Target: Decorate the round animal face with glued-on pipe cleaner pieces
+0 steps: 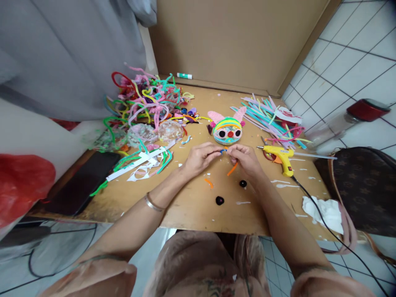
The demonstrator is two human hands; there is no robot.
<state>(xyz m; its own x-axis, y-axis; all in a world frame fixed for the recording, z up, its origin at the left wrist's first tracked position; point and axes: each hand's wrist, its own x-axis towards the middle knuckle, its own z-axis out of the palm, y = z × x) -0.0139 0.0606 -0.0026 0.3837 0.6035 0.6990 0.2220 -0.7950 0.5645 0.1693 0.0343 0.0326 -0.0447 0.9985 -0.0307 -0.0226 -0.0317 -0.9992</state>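
My left hand [200, 158] pinches a small blue piece [223, 151], too small to make out fully, in front of the craft animal head. Close beside it, my right hand [245, 159] is closed on an orange pipe cleaner [232, 169], whose loose end hangs below the fingers. Just beyond both hands sits the animal head [228, 130], with pink ears, round black eyes, a red nose and coloured bands. A short orange strip [209, 183] and two black round pieces [220, 200] lie on the table nearer to me.
Tangled pipe cleaners [148, 97] and clear plastic domes [170, 130] fill the back left. A phone [83, 181] lies at left. Rightward are a yellow glue gun [280, 156] with its cord, straight pipe cleaners [260, 113], a tissue [324, 212], a brown bag [365, 189] and a bottle [334, 128].
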